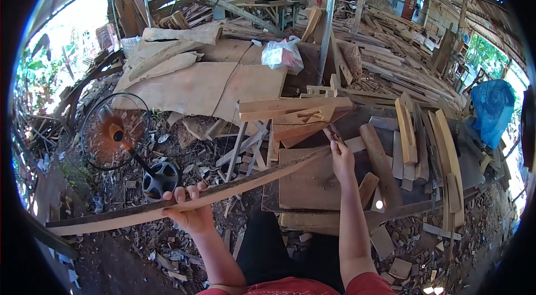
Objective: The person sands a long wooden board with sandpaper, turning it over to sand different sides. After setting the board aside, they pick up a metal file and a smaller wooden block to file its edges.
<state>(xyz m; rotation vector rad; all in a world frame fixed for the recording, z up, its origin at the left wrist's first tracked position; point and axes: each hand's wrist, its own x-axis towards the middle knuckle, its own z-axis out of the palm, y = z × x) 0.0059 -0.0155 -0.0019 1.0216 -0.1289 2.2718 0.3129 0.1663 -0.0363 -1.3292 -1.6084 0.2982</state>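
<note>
A long, slightly curved wooden plank (120, 221) with a dark, rough upper edge slants across in front of me, its left end lower. My left hand (190, 212) grips it from below left of its middle, fingertips curled over the dark edge. At the plank's right end my right hand (341, 158) is closed, with the fingers partly hidden. A thin brownish piece shows just above those fingers; I cannot make out what it is. Beneath the plank's right part lies a flat brown board (307, 194) on a low work surface. Cut wood pieces (296, 108) are stacked just beyond.
A standing fan (117, 136) with an orange centre stands to the left. Narrow wood strips (406, 133) lie at the right, near a blue plastic bag (492, 108). A metal post (328, 27) rises ahead, beside a white plastic bag (282, 53). Wood scraps litter the ground.
</note>
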